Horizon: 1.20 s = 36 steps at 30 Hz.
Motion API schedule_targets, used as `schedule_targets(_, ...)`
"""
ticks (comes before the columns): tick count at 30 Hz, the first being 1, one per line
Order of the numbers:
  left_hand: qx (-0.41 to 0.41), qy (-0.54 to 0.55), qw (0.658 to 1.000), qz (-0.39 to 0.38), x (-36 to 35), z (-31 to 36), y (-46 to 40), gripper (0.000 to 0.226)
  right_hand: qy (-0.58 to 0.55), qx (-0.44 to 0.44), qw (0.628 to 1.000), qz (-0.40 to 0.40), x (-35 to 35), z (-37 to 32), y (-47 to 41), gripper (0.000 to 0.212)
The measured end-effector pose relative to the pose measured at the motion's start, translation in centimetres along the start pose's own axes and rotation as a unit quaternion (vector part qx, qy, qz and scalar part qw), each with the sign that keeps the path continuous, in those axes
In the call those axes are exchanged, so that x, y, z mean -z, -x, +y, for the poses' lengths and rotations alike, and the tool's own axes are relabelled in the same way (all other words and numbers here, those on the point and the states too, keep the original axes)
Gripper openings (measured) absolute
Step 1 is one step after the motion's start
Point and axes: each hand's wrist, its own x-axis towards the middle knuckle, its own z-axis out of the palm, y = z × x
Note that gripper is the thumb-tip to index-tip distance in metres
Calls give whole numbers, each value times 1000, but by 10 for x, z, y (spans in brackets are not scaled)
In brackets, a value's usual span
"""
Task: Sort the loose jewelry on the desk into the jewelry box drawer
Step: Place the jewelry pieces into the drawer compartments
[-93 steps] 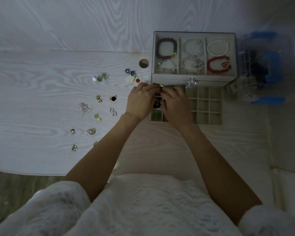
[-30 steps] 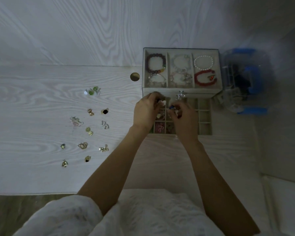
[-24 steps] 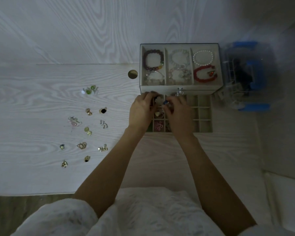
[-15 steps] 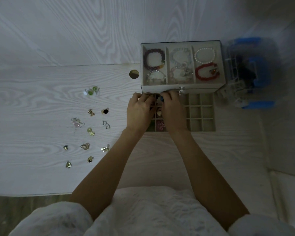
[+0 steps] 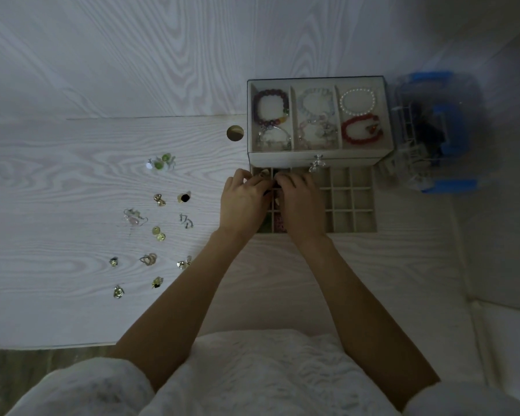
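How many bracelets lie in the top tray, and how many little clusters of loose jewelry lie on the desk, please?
Bracelets in the top tray: 6
Loose jewelry clusters on the desk: 11
Total: 17

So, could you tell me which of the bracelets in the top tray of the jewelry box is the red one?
It is the red bracelet in the right-hand compartment, nearer the person, just below the white pearl bracelet; no other bracelet there is red.

Round cable hole (image 5: 235,133) in the pale wood-grain desktop, just left of the box. Clear plastic container with blue handle and clasps (image 5: 433,130) at far right, contents dark and blurred. White textured garment (image 5: 252,376) along the bottom edge.
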Motion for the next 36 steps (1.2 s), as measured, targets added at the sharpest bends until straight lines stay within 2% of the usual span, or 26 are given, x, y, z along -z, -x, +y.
schedule_targets(3,21,19,999,-18,2,2,-1,18,-55,-46,997,-21,3,1,-9,12)
schedule_targets(6,45,36,998,-37,2,3,-6,16,-58,-71,996,-17,5,0,-13,9)
schedule_targets(10,57,57,996,-39,-3,4,-10,14,-21,-67,997,-16,5,-1,-13,13)
schedule_targets(14,59,91,994,-30,0,7,-11,21,51,-71,996,-18,4,-6,-10,10)
schedule_targets(17,56,100,993,-25,1,8,-10,25,66,-87,991,-76,5,-4,-11,16)
schedule_targets(21,43,89,995,-25,0,7,-7,24,27,-66,996,-58,9,0,-3,25)
schedule_targets(25,40,72,996,-37,1,6,-6,27,4,-18,999,-38,8,1,3,23)
schedule_targets(28,43,82,995,-46,0,6,-3,29,23,-21,999,-40,8,-1,2,18)
schedule_targets(34,20,120,992,-42,8,7,-1,33,-20,-36,998,-42,14,1,1,21)
schedule_targets(36,14,124,991,-54,17,5,3,26,-12,-19,999,-49,18,1,2,21)
